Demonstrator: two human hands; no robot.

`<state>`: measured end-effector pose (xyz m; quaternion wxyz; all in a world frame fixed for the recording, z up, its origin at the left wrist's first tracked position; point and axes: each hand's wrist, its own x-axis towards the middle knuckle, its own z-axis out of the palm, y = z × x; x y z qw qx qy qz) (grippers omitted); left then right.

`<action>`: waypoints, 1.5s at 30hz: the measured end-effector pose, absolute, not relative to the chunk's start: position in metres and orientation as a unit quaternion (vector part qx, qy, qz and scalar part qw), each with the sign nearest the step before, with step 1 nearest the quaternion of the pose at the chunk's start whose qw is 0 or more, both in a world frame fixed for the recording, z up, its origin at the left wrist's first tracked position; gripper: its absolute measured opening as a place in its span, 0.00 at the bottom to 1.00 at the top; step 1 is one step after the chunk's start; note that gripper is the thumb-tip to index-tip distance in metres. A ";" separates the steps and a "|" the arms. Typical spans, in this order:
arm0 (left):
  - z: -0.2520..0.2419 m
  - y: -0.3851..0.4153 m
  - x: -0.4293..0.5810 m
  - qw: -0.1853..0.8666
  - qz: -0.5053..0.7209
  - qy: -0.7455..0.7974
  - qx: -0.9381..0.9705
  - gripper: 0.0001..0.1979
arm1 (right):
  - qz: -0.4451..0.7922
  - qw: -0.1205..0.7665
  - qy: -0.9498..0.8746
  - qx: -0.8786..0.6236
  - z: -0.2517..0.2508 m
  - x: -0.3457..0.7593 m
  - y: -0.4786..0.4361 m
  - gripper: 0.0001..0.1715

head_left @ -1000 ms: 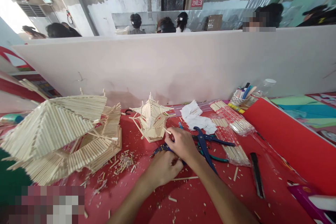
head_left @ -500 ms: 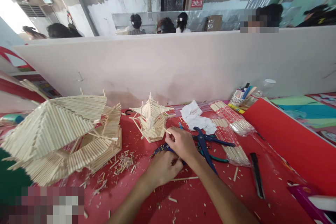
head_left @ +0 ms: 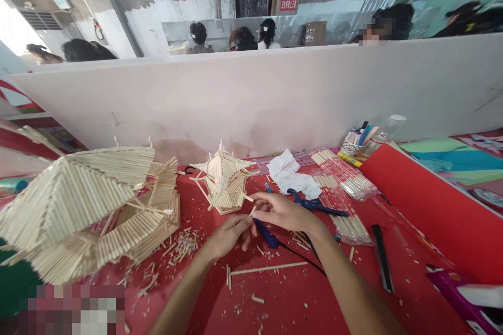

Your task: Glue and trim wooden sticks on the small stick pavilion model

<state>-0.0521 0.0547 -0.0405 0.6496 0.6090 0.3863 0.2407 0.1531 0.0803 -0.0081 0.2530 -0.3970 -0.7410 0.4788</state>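
Note:
A short wooden stick (head_left: 252, 211) is pinched where the fingertips of my two hands meet. My left hand (head_left: 231, 235) comes in from the lower left, thumb and index finger closed on it. From the right, my right hand (head_left: 286, 212) also closes thumb and fingers around it. Below the hands lies a blue glue gun (head_left: 267, 234) with a black cord. Just behind them stands a small pavilion model (head_left: 222, 180) of wooden sticks, one stick jutting toward my right fingers. A larger stick-built model (head_left: 90, 193) with a broad roof stands at the left.
Right of the hands lie blue-handled pliers (head_left: 318, 205), white tissue (head_left: 293, 172), packs of sticks (head_left: 343, 175) and a black cutter (head_left: 382, 259). A long stick (head_left: 269, 268) and scraps (head_left: 183, 246) litter the red table (head_left: 220, 303). A white partition (head_left: 236, 99) rises behind.
My left hand has let go of the blue glue gun, now on the table, and moved up to meet my right hand at the short stick. My right hand has shifted slightly rightward and down.

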 end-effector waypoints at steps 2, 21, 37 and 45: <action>-0.044 0.055 -0.051 0.662 0.253 0.379 0.595 0.25 | 0.482 0.256 -0.739 -0.396 -0.006 0.159 0.082 0.11; -0.036 0.054 -0.054 0.588 0.290 0.412 0.633 0.29 | 0.614 0.325 -0.629 -0.349 -0.031 0.133 0.088 0.12; -0.040 0.054 -0.048 0.601 0.376 0.415 0.571 0.27 | 0.684 0.370 -0.520 -0.354 -0.039 0.118 0.086 0.24; -0.037 0.054 -0.045 0.607 0.390 0.422 0.550 0.26 | 0.684 0.374 -0.522 -0.346 -0.044 0.117 0.087 0.24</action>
